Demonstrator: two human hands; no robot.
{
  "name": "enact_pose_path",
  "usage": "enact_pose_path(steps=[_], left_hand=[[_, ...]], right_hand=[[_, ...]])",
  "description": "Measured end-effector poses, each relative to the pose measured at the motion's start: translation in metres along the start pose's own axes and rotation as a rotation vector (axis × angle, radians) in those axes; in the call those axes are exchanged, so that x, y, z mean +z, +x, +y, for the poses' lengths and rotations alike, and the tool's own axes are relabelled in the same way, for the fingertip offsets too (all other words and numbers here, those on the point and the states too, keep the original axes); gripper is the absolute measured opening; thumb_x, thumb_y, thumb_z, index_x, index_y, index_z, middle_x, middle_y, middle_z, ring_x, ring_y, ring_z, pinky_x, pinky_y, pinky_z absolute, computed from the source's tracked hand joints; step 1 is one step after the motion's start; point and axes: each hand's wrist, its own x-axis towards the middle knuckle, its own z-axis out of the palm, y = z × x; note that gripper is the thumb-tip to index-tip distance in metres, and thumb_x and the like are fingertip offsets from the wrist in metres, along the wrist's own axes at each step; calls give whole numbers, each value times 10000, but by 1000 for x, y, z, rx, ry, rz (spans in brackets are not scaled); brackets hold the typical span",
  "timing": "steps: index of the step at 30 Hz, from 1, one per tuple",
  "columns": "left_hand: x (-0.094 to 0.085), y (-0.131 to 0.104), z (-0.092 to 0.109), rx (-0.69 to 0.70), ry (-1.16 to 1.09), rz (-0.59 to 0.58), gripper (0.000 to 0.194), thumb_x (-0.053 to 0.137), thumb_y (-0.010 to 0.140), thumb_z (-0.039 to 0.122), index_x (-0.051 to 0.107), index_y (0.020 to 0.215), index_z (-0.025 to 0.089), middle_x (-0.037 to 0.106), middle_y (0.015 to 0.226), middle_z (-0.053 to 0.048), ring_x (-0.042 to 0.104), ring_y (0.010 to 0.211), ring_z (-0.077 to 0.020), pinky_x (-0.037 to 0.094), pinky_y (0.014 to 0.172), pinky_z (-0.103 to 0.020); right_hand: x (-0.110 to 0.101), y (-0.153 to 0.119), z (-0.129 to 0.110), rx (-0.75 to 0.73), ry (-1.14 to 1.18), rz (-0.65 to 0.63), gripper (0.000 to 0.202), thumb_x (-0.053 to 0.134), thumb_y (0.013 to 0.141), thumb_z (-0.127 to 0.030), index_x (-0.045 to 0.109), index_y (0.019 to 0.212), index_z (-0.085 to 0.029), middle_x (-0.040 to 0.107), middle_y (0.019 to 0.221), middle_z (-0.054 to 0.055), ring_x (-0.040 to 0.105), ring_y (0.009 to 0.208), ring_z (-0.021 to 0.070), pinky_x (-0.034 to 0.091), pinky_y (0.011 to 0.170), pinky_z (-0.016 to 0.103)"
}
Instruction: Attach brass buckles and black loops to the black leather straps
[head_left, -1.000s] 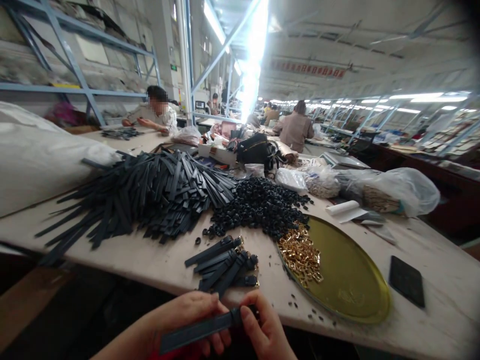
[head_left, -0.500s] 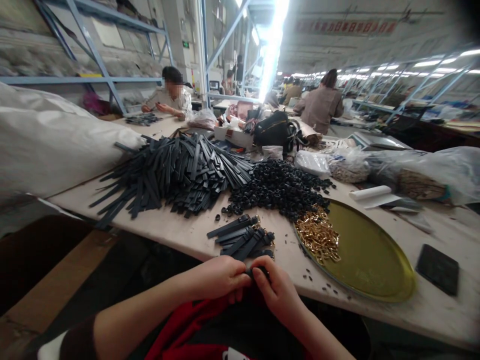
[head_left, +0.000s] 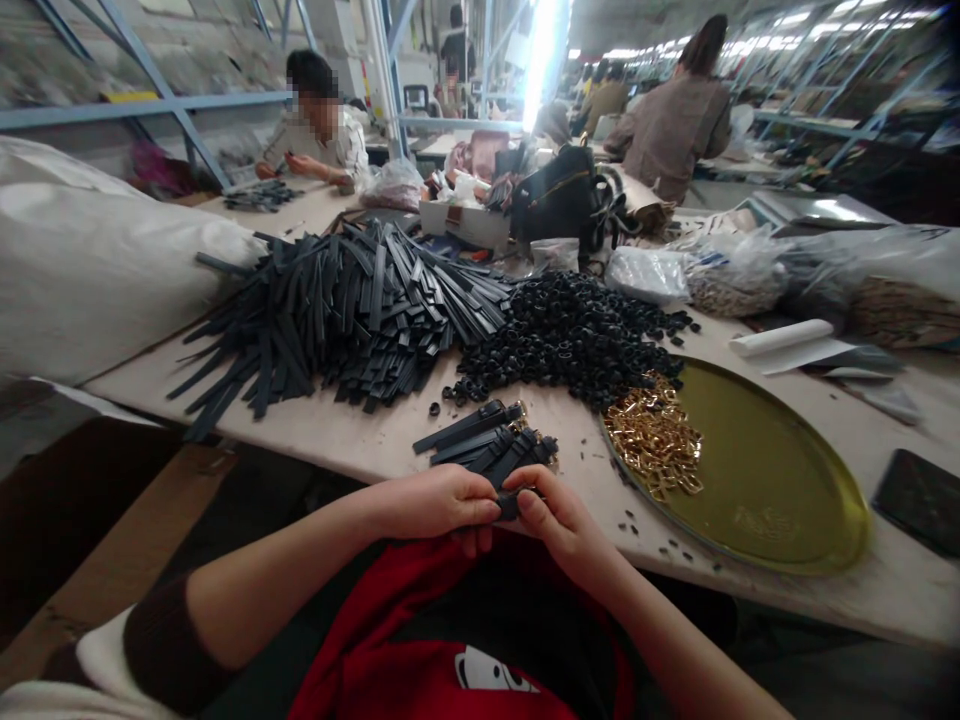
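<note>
Near the table's front edge, my left hand [head_left: 454, 503] and my right hand [head_left: 551, 510] meet, fingers closed on a small dark strap piece [head_left: 510, 503] between them. Just beyond lie several assembled black straps [head_left: 487, 440] with gold buckles. A large heap of flat black strips [head_left: 360, 320] spreads over the left of the table. To its right is a pile of small black loops [head_left: 574, 335]. Gold buckles [head_left: 654, 432] are heaped on the left part of a round yellow-green tray [head_left: 772, 470].
A dark phone [head_left: 921, 500] lies at the right. White sacking [head_left: 112, 265] bulges at the left. Bags, a box and a black bag [head_left: 555, 200] stand behind the piles. One person [head_left: 319, 130] sits across at the left; another [head_left: 679, 125] is turned away.
The view has tilted down, so the table and people appear larger or shifted. My hands have risen a little in view, and the dark piece between them shows more clearly.
</note>
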Motion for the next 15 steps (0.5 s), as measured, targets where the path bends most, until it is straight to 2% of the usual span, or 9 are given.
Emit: enact_pose_path(steps=[3, 6, 9, 12, 15], left_hand=[[-7, 4, 3, -14, 32, -7, 298, 375, 859, 370, 548, 747, 155, 628, 627, 10, 554, 484, -86, 421, 510, -184], [-8, 10, 3, -30, 39, 10, 339, 379, 855, 414, 548, 726, 150, 624, 628, 6, 558, 500, -90, 417, 512, -182], [-7, 18, -1, -6, 87, 17, 347, 377, 859, 414, 559, 721, 153, 626, 652, 9, 586, 583, -102, 430, 584, -184], [-3, 26, -5, 7, 113, 39, 366, 319, 879, 412, 560, 770, 159, 633, 684, 4, 600, 621, -117, 432, 596, -192], [-2, 32, -6, 5, 243, 147, 400, 257, 896, 390, 565, 792, 156, 633, 680, -9, 594, 625, -133, 422, 604, -216]], right_hand=[[-2, 4, 5, 9, -3, 16, 249, 341, 892, -359, 502, 996, -201, 588, 785, 13, 551, 706, 141, 428, 625, 253], [-5, 6, 9, -5, -34, -38, 251, 350, 891, -346, 499, 1034, -203, 617, 880, 38, 574, 787, 159, 442, 672, 269], [-8, 7, 13, -14, -59, -95, 243, 367, 888, -333, 495, 1053, -210, 626, 926, 41, 583, 827, 165, 447, 706, 278], [-4, 8, 17, -10, -36, -36, 250, 347, 895, -332, 481, 1065, -207, 623, 891, 36, 585, 803, 157, 450, 682, 265], [4, 13, 20, 33, -49, 51, 284, 314, 904, -345, 461, 1097, -196, 601, 747, 11, 576, 660, 140, 442, 582, 246]])
